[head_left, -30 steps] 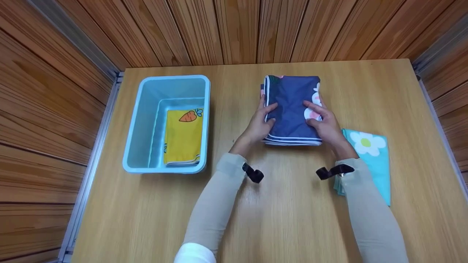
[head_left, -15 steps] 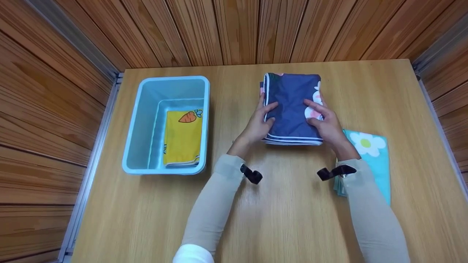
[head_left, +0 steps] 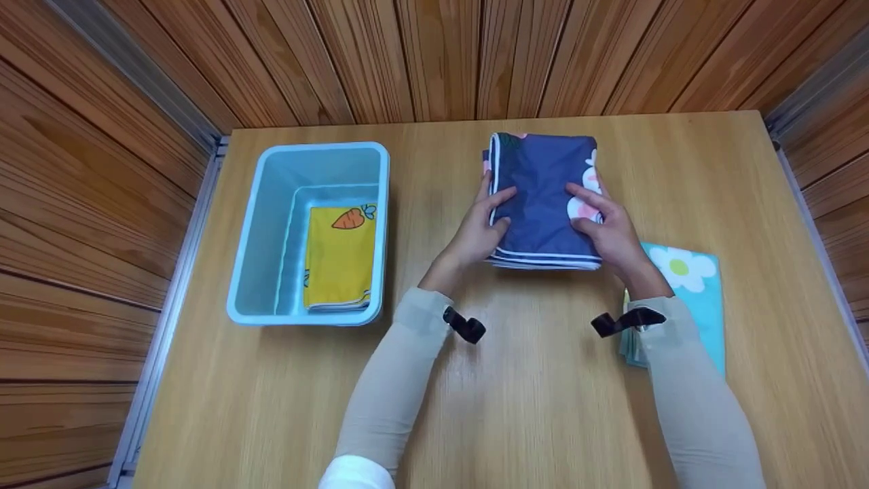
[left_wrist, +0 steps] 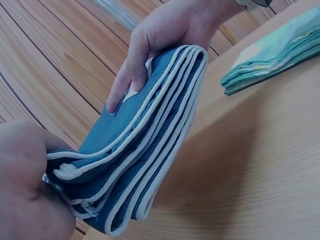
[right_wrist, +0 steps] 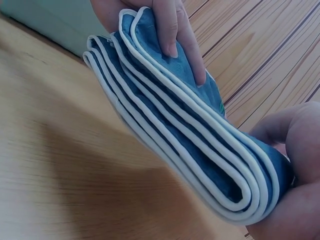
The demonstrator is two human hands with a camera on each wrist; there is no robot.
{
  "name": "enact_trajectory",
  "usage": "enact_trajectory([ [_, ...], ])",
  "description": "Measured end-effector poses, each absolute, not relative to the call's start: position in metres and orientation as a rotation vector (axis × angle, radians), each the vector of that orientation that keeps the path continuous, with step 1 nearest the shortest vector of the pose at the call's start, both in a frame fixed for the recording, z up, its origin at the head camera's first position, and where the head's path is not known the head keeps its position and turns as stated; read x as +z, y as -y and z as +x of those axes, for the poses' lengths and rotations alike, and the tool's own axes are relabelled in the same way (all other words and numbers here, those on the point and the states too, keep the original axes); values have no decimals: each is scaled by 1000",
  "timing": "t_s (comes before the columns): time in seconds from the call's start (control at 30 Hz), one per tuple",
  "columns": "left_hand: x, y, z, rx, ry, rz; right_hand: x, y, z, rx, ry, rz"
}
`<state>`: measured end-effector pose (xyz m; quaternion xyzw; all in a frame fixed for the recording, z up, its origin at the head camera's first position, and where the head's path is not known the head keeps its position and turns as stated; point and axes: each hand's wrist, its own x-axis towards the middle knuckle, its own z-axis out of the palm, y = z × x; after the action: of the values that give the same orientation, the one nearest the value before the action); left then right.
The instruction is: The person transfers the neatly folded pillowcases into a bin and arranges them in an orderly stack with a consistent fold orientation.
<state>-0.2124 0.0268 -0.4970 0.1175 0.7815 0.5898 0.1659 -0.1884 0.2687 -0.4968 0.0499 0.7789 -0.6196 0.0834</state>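
Note:
Both hands hold a thick folded navy cloth (head_left: pixel 543 197) with white piped edges and a white and pink print along its right side. My left hand (head_left: pixel 478 224) grips its left edge, thumb and index finger on top, the other fingers partly hidden. At the opposite edge, my right hand (head_left: pixel 604 224) grips in the same way. Several stacked layers (right_wrist: pixel 190 130) show along the cloth's near side in the right wrist view, above a shadow on the table. What looks like a small zip pull (left_wrist: pixel 90 209) shows between layers in the left wrist view.
A light blue plastic bin (head_left: pixel 241 272) stands at the left, with a folded yellow carrot-print cloth (head_left: pixel 339 261) on its floor. A folded turquoise flower-print cloth (head_left: pixel 703 305) lies at the right, partly under the right forearm. Wood-panelled walls (head_left: pixel 441 61) border the table (head_left: pixel 529 407).
The navy cloth has shifted slightly toward the back of the table, both hands moving with it and keeping their grip. The bin and the other cloths stay where they were.

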Motion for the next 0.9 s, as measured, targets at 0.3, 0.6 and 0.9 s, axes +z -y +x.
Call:
enact_trajectory([
  [0.3, -492, -25, -212, 1695, -2232, 353, -491, -266, -186, -1860, -2294, 189],
  [0.6, -485, -24, -209, 1707, -2219, 338, -484, -267, -183, -1874, -2275, 192],
  [0.9, -478, -22, -206, 1758, -2187, 374, -475, -265, -180, -1881, -2304, 162],
])
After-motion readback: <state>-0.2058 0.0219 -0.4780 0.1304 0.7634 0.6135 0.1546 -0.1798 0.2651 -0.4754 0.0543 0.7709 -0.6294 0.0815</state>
